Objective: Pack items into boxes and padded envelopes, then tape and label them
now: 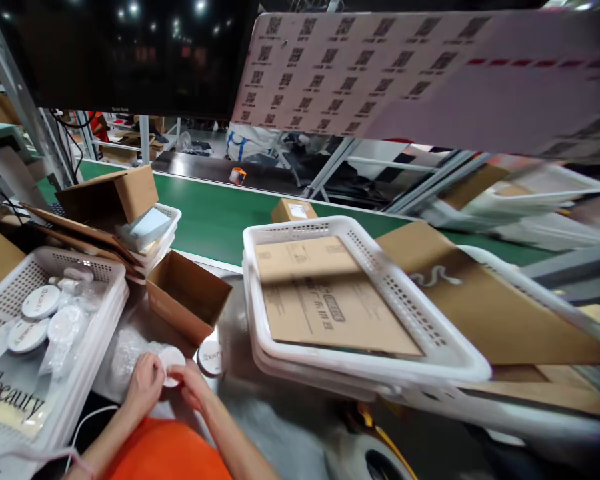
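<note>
My right hand (193,385) is closed on the edge of a white round container (172,363), thumb and fingers pinching its right side. At the container's left side, my left hand (146,381) has its fingers bent together against it and the crumpled bubble wrap (126,357). Exactly what those left fingers pinch is partly hidden. Just right of the container, a second white round container with dark lettering (210,357) lies on the metal tabletop. Behind both hands stands a brown cardboard box (187,300) without a lid.
At left, a white basket (115,273) carries several round containers and a "beauty" bag (15,400). Stacked white baskets (430,333) with flat cardboard (325,293) stand to the right. Beyond runs a green conveyor belt (205,220) with a small box (294,210). A monitor (125,53) hangs above.
</note>
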`<act>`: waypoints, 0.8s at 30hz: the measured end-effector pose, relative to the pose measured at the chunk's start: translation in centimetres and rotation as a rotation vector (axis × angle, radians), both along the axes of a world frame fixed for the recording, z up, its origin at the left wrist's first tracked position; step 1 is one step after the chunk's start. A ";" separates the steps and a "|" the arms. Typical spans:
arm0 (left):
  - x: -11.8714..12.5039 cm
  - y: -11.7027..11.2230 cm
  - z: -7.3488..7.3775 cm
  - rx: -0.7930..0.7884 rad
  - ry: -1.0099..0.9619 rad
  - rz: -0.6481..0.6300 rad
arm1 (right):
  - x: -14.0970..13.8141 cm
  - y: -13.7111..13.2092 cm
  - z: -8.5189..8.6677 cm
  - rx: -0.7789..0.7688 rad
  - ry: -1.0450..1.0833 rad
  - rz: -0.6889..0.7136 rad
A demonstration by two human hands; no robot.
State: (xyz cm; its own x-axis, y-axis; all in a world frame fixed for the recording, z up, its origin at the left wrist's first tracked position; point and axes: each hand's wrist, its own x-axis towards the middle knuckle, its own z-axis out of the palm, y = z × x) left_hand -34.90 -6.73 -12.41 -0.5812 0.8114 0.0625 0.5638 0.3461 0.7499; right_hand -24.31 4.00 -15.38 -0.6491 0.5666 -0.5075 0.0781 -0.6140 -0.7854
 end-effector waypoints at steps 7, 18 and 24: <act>1.8 0.4 1.0 0.010 -0.002 0.008 | 1.4 -1.5 0.5 0.145 -0.070 -0.065; 4.4 0.4 3.4 -0.090 0.062 0.015 | 3.4 -0.8 1.1 0.409 0.064 0.050; 5.1 0.6 4.4 -0.095 0.016 -0.028 | 3.8 0.6 0.0 0.443 0.023 0.144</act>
